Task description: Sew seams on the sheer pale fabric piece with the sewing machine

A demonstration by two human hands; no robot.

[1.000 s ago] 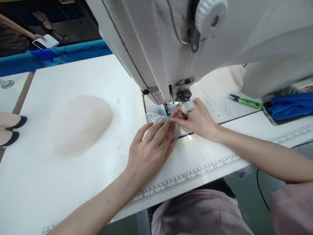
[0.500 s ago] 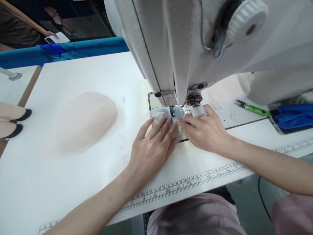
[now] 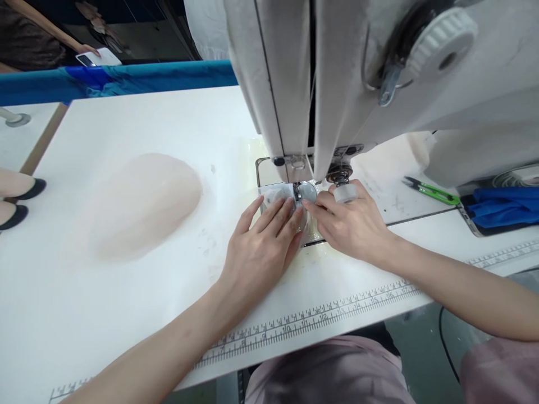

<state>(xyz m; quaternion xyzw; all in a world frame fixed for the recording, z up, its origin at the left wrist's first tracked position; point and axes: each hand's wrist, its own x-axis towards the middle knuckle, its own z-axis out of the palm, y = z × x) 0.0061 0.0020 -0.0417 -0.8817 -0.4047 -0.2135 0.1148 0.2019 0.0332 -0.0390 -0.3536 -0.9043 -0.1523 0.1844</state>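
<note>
My left hand [image 3: 261,241] lies flat, fingers spread, over a small piece of sheer white fabric [image 3: 275,195] on the needle plate. Its fingertips rest just in front of the presser foot [image 3: 297,191] of a white sewing machine [image 3: 286,84]. My right hand [image 3: 351,224] is closed on the right side of the foot. Its index fingertip comes close to the left fingers, and the other fingers curl beneath the machine's white knob [image 3: 345,193]. Whatever sits between the right fingertips is hidden. Most of the fabric is covered by my left hand.
Green thread snips [image 3: 433,191] lie to the right, near a phone-like device [image 3: 469,219] under blue cloth [image 3: 505,205]. A printed ruler [image 3: 295,325] runs along the table's front edge. Behind the blue border [image 3: 168,76], another person's hand [image 3: 88,49] holds a white phone.
The view has shifted slightly, so the machine head appears farther right. The sheer fabric looks flatter by my left fingertips. Both hands stay almost in place.
</note>
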